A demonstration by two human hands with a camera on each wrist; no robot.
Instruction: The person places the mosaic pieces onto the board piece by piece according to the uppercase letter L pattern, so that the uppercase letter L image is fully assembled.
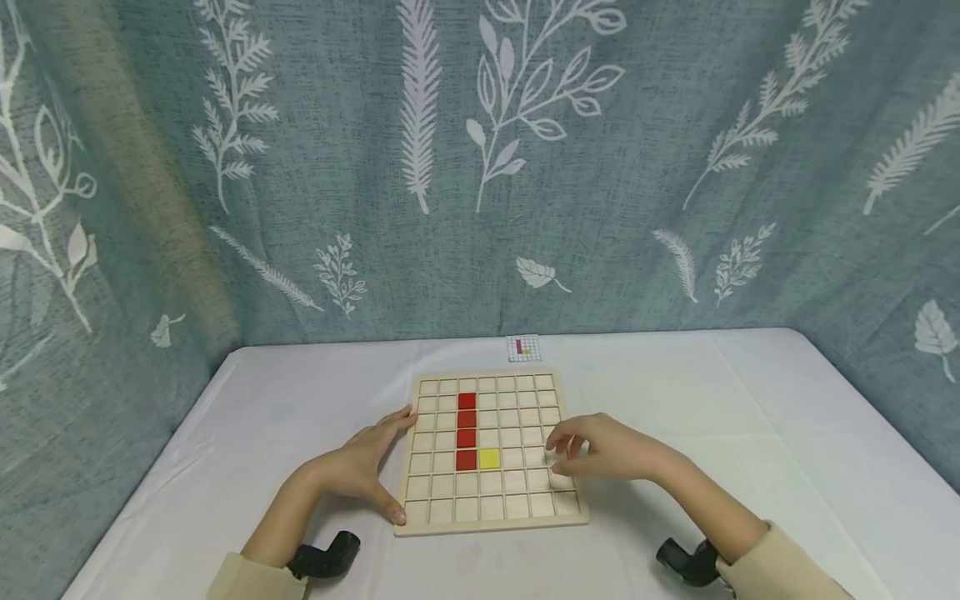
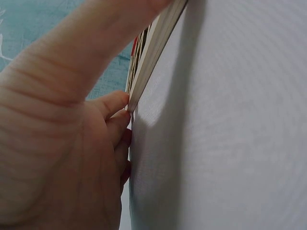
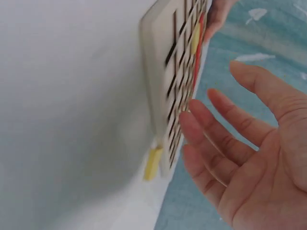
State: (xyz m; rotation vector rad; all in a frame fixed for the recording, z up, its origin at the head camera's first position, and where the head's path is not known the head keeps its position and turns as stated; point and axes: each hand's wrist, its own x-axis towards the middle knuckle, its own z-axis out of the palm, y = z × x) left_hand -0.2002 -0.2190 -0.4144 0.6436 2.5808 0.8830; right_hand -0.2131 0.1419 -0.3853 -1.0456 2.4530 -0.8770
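Note:
A wooden grid board lies on the white table. Several red tiles stand in one column of it, and a yellow tile sits right of the lowest red one. My left hand rests along the board's left edge, thumb at the near corner, fingers spread farther up the side. Over the right edge hovers my right hand, fingers loosely bent, with nothing held. In the right wrist view another yellow piece is beside the board's edge, below that hand; the hand hides it in the head view.
Behind the board, near the table's far edge, a small card shows a grid with red and yellow squares. A patterned blue-green curtain hangs behind the white table. Each wrist wears a black device.

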